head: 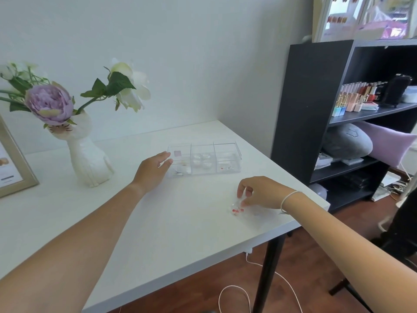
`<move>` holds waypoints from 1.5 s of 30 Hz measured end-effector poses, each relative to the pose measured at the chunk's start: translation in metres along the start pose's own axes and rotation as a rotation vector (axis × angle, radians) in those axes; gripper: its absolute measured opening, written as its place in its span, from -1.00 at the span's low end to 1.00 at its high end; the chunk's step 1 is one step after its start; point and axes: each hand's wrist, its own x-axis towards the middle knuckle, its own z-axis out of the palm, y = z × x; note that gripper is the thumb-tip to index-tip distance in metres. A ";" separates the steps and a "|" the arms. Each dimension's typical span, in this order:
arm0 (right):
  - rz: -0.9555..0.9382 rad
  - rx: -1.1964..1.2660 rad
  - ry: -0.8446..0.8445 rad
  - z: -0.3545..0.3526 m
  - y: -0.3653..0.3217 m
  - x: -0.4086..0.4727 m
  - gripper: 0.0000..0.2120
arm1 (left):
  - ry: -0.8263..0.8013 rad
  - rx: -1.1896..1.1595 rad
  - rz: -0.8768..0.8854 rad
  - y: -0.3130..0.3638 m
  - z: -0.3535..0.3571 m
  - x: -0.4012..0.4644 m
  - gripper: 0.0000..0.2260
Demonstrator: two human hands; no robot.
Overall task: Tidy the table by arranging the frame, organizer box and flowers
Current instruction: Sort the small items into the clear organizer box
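On the white desk [158,222], our left hand [153,170] touches the clear plastic three-compartment organizer box [204,160] at its left end, grip loosely open; our right hand [259,192] pinches a small clear packet with red bits [237,207], well apart from the box.

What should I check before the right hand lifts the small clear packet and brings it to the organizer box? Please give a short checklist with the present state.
1. Right hand has the small clear packet: fingertips pinch its edge, packet lies on the table. Ok, but the hold looks light.
2. Left hand steadies the organizer box: fingers touch its left end. Ok.
3. Box is open on top: no lid seen. Ok.
4. Free room in a compartment: all three hold small items; spare space cannot tell.
5. Path from packet to box: bare tabletop between them. Ok.
6. Vase with flowers away from the left arm: stands apart. Ok.
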 end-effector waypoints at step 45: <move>0.165 0.432 0.535 -0.029 0.004 0.156 -0.94 | 0.040 -0.141 -0.017 -0.006 0.003 -0.001 -0.67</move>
